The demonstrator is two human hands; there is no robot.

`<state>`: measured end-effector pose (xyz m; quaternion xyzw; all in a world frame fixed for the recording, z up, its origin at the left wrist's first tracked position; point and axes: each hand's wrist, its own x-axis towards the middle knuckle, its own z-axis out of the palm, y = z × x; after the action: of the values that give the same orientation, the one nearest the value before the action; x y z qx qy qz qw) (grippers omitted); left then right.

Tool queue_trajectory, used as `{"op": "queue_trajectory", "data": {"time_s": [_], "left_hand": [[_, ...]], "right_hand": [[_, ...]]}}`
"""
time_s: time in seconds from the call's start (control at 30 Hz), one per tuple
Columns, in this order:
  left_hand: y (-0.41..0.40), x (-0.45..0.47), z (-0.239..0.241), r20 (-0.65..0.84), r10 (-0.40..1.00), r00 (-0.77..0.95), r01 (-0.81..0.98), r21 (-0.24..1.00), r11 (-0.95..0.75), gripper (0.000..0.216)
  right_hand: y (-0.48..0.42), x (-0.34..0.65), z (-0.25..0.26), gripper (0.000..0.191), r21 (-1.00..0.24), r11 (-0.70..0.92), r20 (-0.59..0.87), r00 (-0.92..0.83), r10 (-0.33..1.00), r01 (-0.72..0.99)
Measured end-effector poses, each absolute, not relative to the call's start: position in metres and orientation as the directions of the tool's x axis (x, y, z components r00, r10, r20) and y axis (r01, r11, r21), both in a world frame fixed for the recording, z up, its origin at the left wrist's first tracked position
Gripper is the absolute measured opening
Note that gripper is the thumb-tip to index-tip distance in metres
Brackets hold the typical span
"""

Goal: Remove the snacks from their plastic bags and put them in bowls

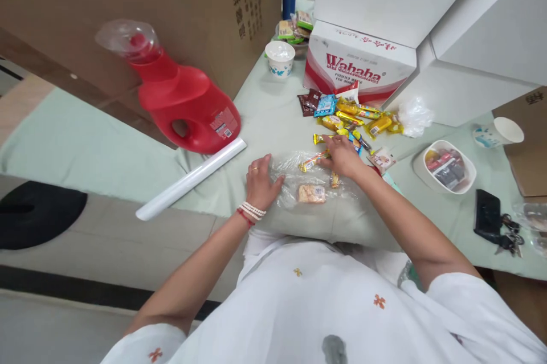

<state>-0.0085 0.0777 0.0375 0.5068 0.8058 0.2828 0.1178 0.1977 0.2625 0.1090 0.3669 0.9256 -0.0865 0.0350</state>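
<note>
While the left hand (261,184) rests at the plastic's left edge in the head view, fingers spread and gripping nothing visible, the right hand (342,156) reaches in from the right, fingers bent down over a bright stick (308,164). The clear plastic (293,179) lies at the table's near edge, seemingly so both hands can reach it, and the left hand probably steadies it. A biscuit pack (311,193) lies on or inside it, near the middle. The snack pile (348,116) sits just beyond the right hand, likely for easy picking, before the Wahaha box (356,65). At left, a white roll (192,179) slants beside the red jug (192,102).

Whether the right fingers pinch the stick cannot be told; the hand covers its far end. Whether the plastic is a bag or a sheet is unclear. Glare blurs its outline, and a clear pack (534,216) at far right is cut off.
</note>
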Motion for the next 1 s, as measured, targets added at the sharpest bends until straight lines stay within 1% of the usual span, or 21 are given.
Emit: {"op": "queue_trajectory", "data": {"time_s": [0.03,0.07,0.1,0.13,0.17,0.23,0.3,0.37,0.43,0.5,0.57,0.63,0.73,0.77,0.8,0.83,0.87,0.9,0.93,0.97,1.0], "left_hand": [[0.077,-0.006,0.037,0.095,0.886,-0.455,0.735,0.602,0.313,0.083],[0.076,-0.003,0.036,0.076,0.89,-0.449,0.72,0.621,0.31,0.093],[0.076,-0.001,0.036,0.047,0.895,-0.444,0.705,0.635,0.317,0.1],[0.078,0.002,0.037,0.014,0.895,-0.445,0.687,0.646,0.332,0.104],[0.08,0.004,0.037,-0.016,0.892,-0.451,0.669,0.655,0.35,0.107],[0.084,0.007,0.038,-0.056,0.888,-0.456,0.646,0.666,0.373,0.106],[0.088,0.009,0.039,-0.079,0.902,-0.424,0.655,0.662,0.365,0.09],[0.088,0.006,0.038,-0.076,0.929,-0.362,0.683,0.657,0.32,0.062],[0.081,-0.001,0.038,-0.042,0.952,-0.302,0.698,0.67,0.251,0.046],[0.069,-0.013,0.037,0.012,0.971,-0.24,0.693,0.702,0.163,0.039],[0.053,-0.026,0.038,0.05,0.985,-0.167,0.668,0.74,0.076,0.029],[0.039,-0.034,0.039,0.066,0.982,-0.176,0.637,0.769,0.063,0.019],[0.03,-0.025,0.043,0.051,0.919,-0.391,0.641,0.731,0.233,0.024],[0.03,-0.018,0.046,0.036,0.888,-0.459,0.657,0.686,0.312,0.034],[0.031,-0.011,0.049,0.009,0.868,-0.496,0.678,0.629,0.381,0.045],[0.032,-0.004,0.054,-0.029,0.863,-0.504,0.7,0.572,0.428,0.05],[0.032,0.002,0.059,-0.073,0.869,-0.49,0.718,0.531,0.45,0.044],[0.033,0.006,0.066,-0.118,0.879,-0.461,0.723,0.524,0.45,0.031],[0.033,0.008,0.073,-0.163,0.891,-0.425,0.705,0.558,0.438,0.019],[0.034,0.01,0.08,-0.21,0.899,-0.384,0.654,0.626,0.425,0.013],[0.036,0.012,0.087,-0.261,0.903,-0.342,0.565,0.711,0.42,0.013]], "right_hand": [[0.264,0.19,0.105,0.072,-0.145,0.703,-0.17,-0.718,0.675,0.696],[0.264,0.184,0.102,0.063,-0.16,0.693,-0.206,-0.711,0.673,0.703],[0.265,0.18,0.1,0.05,-0.18,0.691,-0.231,-0.713,0.662,0.7],[0.264,0.179,0.1,0.037,-0.209,0.696,-0.242,-0.726,0.643,0.687],[0.261,0.179,0.102,0.029,-0.25,0.709,-0.24,-0.752,0.614,0.659],[0.249,0.186,0.108,0.028,-0.345,0.761,-0.196,-0.835,0.515,0.55],[0.228,0.198,0.114,0.027,-0.387,0.831,-0.138,-0.916,0.377,0.4],[0.202,0.213,0.114,0.025,-0.358,0.898,-0.115,-0.966,0.23,0.256],[0.178,0.226,0.108,0.025,-0.302,0.937,-0.123,-0.982,0.145,0.176],[0.161,0.236,0.1,0.027,-0.273,0.946,-0.125,-0.981,0.146,0.176],[0.152,0.243,0.092,0.031,-0.269,0.939,-0.105,-0.976,0.193,0.215],[0.148,0.246,0.088,0.033,-0.279,0.93,-0.075,-0.971,0.229,0.241],[0.147,0.248,0.088,0.03,-0.318,0.917,-0.038,-0.97,0.242,0.241],[0.147,0.248,0.088,0.027,-0.338,0.911,-0.027,-0.97,0.242,0.237],[0.147,0.249,0.088,0.025,-0.356,0.905,-0.017,-0.97,0.241,0.232],[0.146,0.249,0.088,0.023,-0.37,0.901,-0.01,-0.971,0.241,0.227],[0.146,0.25,0.088,0.021,-0.378,0.898,-0.004,-0.97,0.241,0.225],[0.146,0.25,0.088,0.021,-0.382,0.897,0.0,-0.97,0.243,0.224],[0.146,0.251,0.087,0.021,-0.384,0.896,0.004,-0.97,0.243,0.223],[0.147,0.251,0.086,0.021,-0.387,0.895,0.007,-0.97,0.244,0.222],[0.147,0.251,0.086,0.022,-0.393,0.893,0.011,-0.969,0.246,0.222]]}}
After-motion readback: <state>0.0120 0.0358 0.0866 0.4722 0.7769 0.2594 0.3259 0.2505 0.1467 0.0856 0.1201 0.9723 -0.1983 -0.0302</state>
